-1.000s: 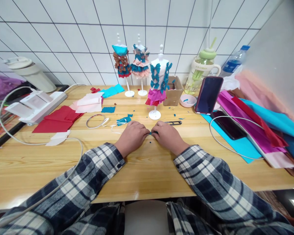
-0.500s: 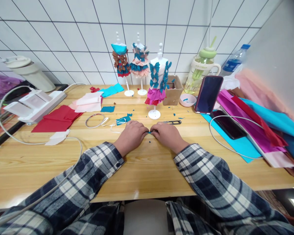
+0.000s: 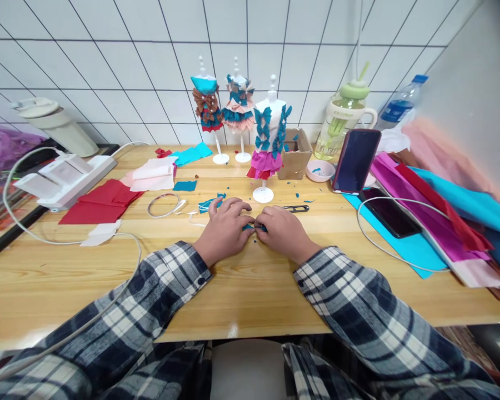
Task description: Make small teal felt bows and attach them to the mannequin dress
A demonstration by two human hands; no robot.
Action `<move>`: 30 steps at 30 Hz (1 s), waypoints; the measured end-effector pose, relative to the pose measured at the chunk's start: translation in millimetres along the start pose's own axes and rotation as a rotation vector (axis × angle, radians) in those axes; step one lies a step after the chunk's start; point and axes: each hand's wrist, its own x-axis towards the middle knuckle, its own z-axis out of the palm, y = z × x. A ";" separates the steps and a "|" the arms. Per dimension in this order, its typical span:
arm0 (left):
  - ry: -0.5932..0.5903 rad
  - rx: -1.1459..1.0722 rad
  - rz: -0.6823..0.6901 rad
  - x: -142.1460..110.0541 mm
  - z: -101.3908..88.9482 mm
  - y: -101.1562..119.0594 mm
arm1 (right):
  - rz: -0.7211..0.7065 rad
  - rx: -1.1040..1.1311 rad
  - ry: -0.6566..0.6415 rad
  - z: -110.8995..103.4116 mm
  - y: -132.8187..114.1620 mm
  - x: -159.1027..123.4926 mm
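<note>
Both my hands rest on the wooden table point(image 3: 241, 289) in front of me, fingertips meeting. My left hand point(image 3: 224, 229) and my right hand point(image 3: 281, 230) pinch a small teal fabric piece point(image 3: 250, 226) between them. The left hand's outer fingers are lifted and spread. Just behind the hands stands a white mannequin point(image 3: 268, 139) wearing teal bows and a magenta skirt. Small black snips point(image 3: 295, 209) lie just past my right hand. Most of the teal piece is hidden by my fingers.
Two more dressed mannequins point(image 3: 220, 108) stand at the back. Red fabric point(image 3: 102, 201), pink and teal scraps and a wire ring point(image 3: 162, 205) lie left. A cardboard box point(image 3: 296, 153), pink bowl, cup, bottle and propped phone point(image 3: 355, 160) are right, with stacked coloured sheets point(image 3: 433, 222) and cables.
My left hand's outer fingers have lifted and spread while the pinch stays. More of the teal piece shows between my fingertips. The view shifted slightly.
</note>
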 end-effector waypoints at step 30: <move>0.006 -0.009 0.004 -1.4 -6.5 -19.5 | 0.247 0.476 0.197 -7.6 31.7 -3.2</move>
